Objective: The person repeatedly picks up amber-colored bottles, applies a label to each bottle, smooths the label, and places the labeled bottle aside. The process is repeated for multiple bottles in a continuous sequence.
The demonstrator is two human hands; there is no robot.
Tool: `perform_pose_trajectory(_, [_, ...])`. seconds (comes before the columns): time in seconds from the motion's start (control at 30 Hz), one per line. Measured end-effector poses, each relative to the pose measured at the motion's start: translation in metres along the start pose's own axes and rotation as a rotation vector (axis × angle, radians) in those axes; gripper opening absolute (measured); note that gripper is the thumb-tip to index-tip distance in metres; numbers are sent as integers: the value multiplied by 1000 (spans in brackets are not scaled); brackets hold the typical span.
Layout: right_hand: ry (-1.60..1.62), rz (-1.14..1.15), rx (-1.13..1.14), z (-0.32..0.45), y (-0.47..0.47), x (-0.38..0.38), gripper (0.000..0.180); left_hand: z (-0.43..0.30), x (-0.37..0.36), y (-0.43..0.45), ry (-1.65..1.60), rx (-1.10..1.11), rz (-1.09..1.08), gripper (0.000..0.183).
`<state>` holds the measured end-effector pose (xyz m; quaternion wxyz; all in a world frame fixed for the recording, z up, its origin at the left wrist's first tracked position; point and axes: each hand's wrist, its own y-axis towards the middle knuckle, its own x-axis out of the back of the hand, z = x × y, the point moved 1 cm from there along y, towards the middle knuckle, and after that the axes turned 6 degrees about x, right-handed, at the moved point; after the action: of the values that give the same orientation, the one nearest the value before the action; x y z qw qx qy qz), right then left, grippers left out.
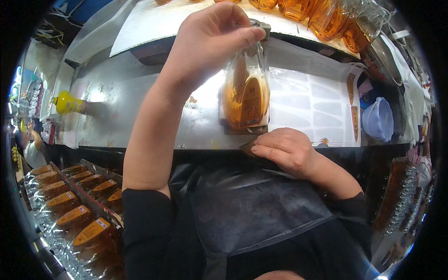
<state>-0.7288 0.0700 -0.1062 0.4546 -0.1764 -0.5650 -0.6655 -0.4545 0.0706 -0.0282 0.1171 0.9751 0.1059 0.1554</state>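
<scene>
My left hand is closed around the top end of a clear bottle of amber liquid, beside a small grey object that my fingers partly hide. The bottle bears an oval orange-brown label with writing. Its lower end rests at a dark block near the worktop's front edge. Just below that end, my right hand grips a thin dark flat piece; most of it is covered by my fingers. A white label sheet lies to the right of the bottle, with two brown labels along its right edge.
Several amber-filled bottles stand on a white board at the back. On the metal worktop is a yellow bottle. A pale blue tub sits at right. Labelled bottles fill the lower left; a person is beyond.
</scene>
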Motion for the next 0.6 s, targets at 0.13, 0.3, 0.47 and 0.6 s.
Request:
perform_pose_trajectory(0.13, [-6,-6,-11,9,-7,5,20,-32,11,-5,36,-183,-22,18])
perform_pose_trajectory(0.3, [36,-109,-95,18,-8,6,28,-83,28,6,14,-247,-123,10])
perform_pose_trajectory(0.47, [524,-234,-719,15,1,12,27,-129,43,16,17,-451,-143,10])
perform_pose_trajectory(0.6, [867,-216,-1127,-1,15,23,24,-158,52,17,21,-393,-232,11])
